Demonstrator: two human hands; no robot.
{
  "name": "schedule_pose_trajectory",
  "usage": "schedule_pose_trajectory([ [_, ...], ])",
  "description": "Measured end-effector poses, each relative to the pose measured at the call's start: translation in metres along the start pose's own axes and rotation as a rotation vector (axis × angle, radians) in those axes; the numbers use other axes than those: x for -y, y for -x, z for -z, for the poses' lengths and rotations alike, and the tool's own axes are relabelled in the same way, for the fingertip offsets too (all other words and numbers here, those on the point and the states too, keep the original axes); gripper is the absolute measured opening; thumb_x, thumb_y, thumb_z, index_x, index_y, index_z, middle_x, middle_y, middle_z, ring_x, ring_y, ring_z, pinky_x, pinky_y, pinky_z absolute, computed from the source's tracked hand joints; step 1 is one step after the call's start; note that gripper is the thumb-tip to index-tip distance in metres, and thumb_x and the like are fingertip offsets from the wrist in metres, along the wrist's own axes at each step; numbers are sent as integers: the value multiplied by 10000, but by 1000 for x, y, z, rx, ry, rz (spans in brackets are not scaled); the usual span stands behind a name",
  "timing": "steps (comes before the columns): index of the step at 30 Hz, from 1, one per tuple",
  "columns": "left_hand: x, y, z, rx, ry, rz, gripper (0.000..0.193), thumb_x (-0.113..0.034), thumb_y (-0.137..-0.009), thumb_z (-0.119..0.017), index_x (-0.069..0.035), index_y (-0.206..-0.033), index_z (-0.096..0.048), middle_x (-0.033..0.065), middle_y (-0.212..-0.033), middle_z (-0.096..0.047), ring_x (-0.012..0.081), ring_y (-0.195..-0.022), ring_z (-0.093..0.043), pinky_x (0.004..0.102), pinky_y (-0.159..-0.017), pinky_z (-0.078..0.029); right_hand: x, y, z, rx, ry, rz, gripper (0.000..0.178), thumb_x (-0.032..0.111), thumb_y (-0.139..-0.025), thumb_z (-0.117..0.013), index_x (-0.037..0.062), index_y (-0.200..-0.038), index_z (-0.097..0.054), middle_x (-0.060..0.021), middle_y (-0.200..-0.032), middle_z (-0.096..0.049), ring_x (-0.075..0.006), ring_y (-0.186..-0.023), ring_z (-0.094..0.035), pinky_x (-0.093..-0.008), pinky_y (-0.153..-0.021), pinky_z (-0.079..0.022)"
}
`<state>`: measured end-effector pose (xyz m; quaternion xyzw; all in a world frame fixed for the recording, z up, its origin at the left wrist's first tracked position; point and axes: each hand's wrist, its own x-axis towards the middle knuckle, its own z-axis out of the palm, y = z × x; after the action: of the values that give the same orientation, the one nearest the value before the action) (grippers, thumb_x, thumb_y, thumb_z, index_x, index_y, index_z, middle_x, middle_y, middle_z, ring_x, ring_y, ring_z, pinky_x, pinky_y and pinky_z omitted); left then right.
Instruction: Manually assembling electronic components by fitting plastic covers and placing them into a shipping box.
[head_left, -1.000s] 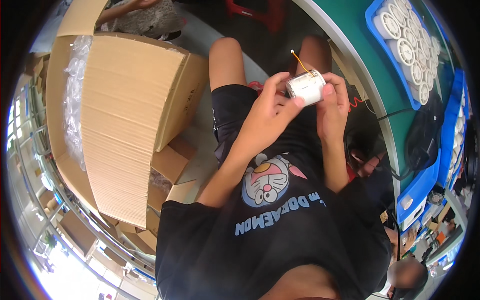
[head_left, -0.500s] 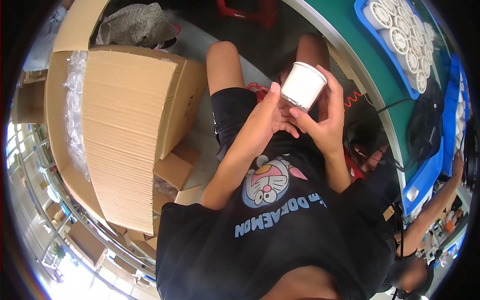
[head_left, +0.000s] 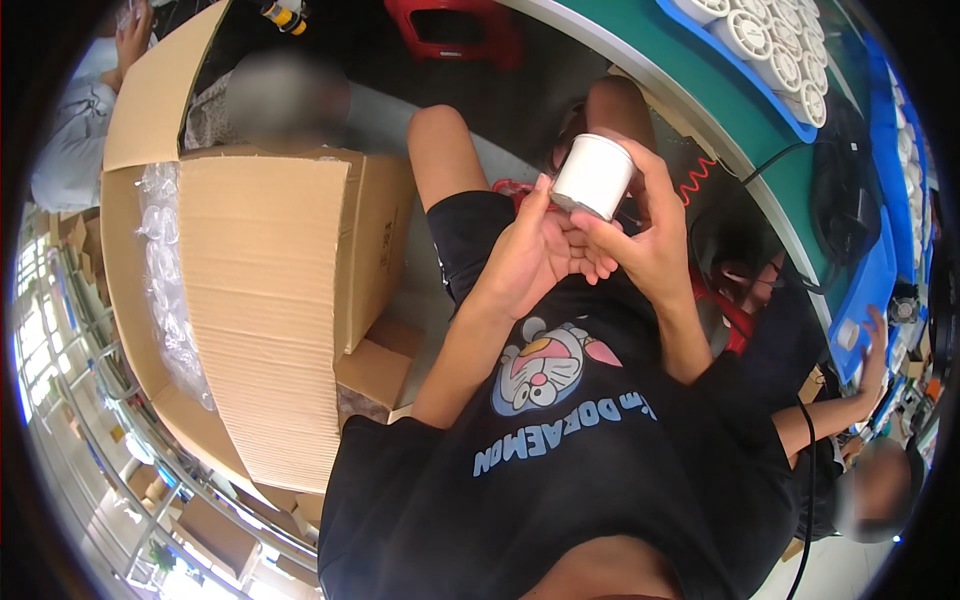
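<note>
A white cylindrical canister [head_left: 593,178] is tilted above my lap, its greyish lower end toward me. My right hand [head_left: 652,232] grips it, thumb at the lower end and fingers round the right side. Palm up, my left hand [head_left: 540,250] lies just below and left of it. The left thumb reaches up to the canister's left edge, and the other fingers are stretched out under my right thumb. Whether the left thumb presses on the canister, I cannot tell.
On my left stands a large cardboard box [head_left: 265,310] with clear bubble wrap [head_left: 170,290]. A green table [head_left: 640,40] on the right bears a blue tray [head_left: 735,82] of several white canisters. A red stool [head_left: 455,28] stands ahead. A co-worker's hand [head_left: 872,350] reaches in at right.
The canister has shifted slightly left and tilted a little in my right hand. My left fingers have spread further below it. The view has shifted, and the co-worker's arm has moved lower.
</note>
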<state>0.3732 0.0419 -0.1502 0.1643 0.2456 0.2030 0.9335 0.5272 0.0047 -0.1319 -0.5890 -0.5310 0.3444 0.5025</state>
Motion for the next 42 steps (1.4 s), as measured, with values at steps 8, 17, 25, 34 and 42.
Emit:
schedule_pose_trajectory([
  [8,-6,9,-8,-241,-681,-507,454,-120,-853,-700,16,-1227,-481,145,-1133,-582,223,-989,-625,309,-867,-500,-4,13,17,47,-614,-71,559,90,-859,-676,6,-1351,-424,-191,-1410,-438,-265,-1270,-481,-380,-1055,-389],
  [17,-35,-10,-57,-142,-1231,-1016,740,-63,-695,-814,-30,-1325,-427,182,-1321,-455,311,-1168,-508,395,-991,-428,32,-27,69,110,-536,134,602,-39,-772,-707,32,-1321,-471,-191,-1408,-432,-298,-1301,-453,-412,-1047,-412],
  [25,-59,14,-3,-486,-1264,-648,400,-98,-814,-725,-8,-1175,-576,140,-1107,-605,244,-993,-614,331,-862,-494,66,-176,153,-227,-241,431,587,-56,-782,-695,14,-1292,-412,-164,-1256,-530,-251,-1200,-531,-363,-982,-459],
  [34,-28,76,9,-775,-966,-447,332,-109,-877,-690,37,-1150,-570,140,-1092,-644,182,-969,-633,302,-869,-502,-98,-411,329,-809,904,-9,582,229,-753,-775,48,-1194,-441,-288,-1123,-528,-454,-961,-596,-509,-836,-505],
  [42,-23,102,-54,-911,-829,-439,371,-51,-887,-648,16,-1232,-530,115,-1151,-626,183,-1040,-609,293,-923,-474,-59,-426,336,-535,1303,201,458,356,-786,-733,42,-1086,-586,-239,-1059,-594,-422,-937,-611,-477,-808,-528],
])
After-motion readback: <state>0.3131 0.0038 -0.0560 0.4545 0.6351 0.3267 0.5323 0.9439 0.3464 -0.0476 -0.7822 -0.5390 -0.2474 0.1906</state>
